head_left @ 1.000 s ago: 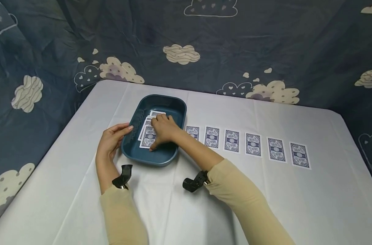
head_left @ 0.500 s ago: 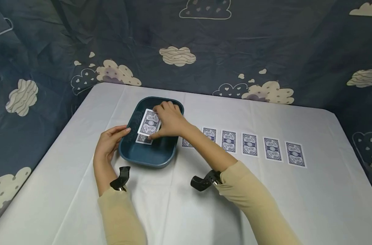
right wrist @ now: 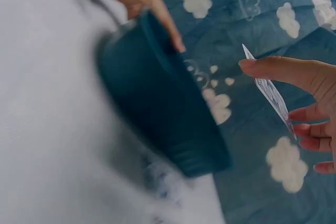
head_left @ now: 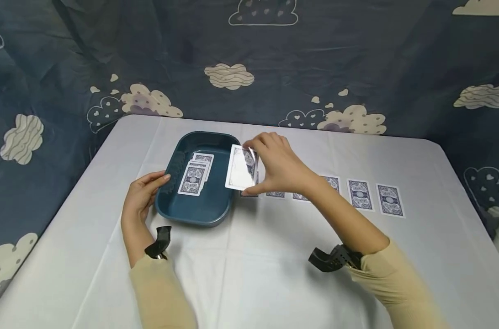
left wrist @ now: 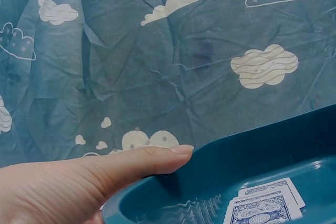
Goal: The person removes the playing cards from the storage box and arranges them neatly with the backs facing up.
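Observation:
A playing card (head_left: 236, 170) is pinched between the thumb and fingers of my right hand (head_left: 284, 167), held up at the right rim of a dark teal tray (head_left: 193, 214). Glare whitens much of its patterned back; in the right wrist view the card (right wrist: 274, 98) appears nearly edge-on. My left hand (head_left: 139, 201) grips the tray's left rim; the left wrist view has the thumb (left wrist: 157, 159) lying over the edge, with the other fingers mostly hidden. Inside the tray, a few overlapping cards (head_left: 193, 179) lie back up.
A row of several face-down cards (head_left: 360, 195) stretches rightward from the tray on the white tablecloth (head_left: 266, 269). My right hand and forearm partly cover the nearer ones. A dark cloth with cloud prints (head_left: 336, 59) hangs behind the table.
My right hand has picked a card from the pile in the tray and carried it rightward to the tray's right rim. My left hand has stayed on the left rim.

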### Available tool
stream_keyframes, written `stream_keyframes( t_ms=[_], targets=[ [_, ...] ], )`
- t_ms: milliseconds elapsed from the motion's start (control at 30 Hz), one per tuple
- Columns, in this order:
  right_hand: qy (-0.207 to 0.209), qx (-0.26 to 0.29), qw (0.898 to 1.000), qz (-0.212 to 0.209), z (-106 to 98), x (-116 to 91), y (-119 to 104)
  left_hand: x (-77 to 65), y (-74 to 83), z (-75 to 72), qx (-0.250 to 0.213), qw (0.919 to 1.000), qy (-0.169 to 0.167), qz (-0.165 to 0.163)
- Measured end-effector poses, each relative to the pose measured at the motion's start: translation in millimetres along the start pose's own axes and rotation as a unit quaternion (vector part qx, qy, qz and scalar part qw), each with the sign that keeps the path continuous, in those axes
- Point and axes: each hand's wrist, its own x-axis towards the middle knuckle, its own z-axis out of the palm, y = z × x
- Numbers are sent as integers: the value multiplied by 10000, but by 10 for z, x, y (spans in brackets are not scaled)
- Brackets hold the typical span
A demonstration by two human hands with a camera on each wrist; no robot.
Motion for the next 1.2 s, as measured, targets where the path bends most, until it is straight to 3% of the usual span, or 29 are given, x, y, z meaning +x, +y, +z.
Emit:
stream_keyframes(
  t_ms=[200, 367, 500, 900, 1200],
  targets=[
    [-422, 71, 9987, -285, 396, -347, 82, -82, -45, -61, -286, 9995, 84, -62],
    [-1098, 122, 9924, -546, 743, -543, 33, -192, -118, -138, -454, 9986, 169, -192],
    [-1341, 162, 9889, -614, 903, -641, 18, -245, -153, -174, -446, 9982, 303, -248],
    [-1393, 36, 9895, -392, 996, -815, -11, -318, -167, -160, -504, 9969, 349, -495],
    [-984, 109, 9950, -152, 908, -903, 96, -186, 10, 69, -286, 9989, 97, -360]
  ],
)
